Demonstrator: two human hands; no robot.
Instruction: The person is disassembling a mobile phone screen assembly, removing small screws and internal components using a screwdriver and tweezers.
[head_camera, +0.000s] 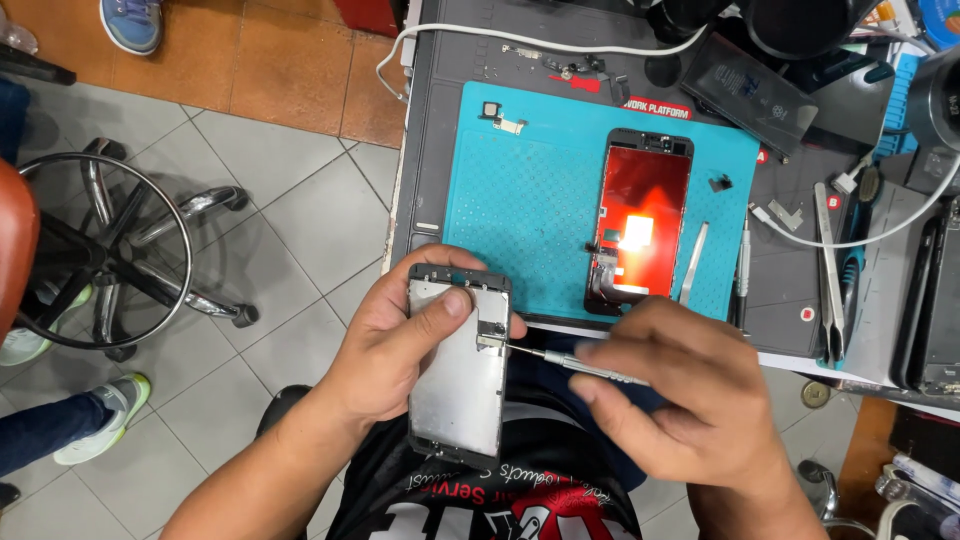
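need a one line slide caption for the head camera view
Left hand holds a phone screen panel while the right hand works a small screwdriver on it, above a blue repair mat.

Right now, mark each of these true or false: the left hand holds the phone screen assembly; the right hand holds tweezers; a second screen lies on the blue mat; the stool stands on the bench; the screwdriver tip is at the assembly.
1. The left hand holds the phone screen assembly. True.
2. The right hand holds tweezers. False: it holds a slim screwdriver; tweezers lie on the mat.
3. A second screen lies on the blue mat. True.
4. The stool stands on the bench. False: it stands on the tiled floor.
5. The screwdriver tip is at the assembly. True, near its upper right edge.
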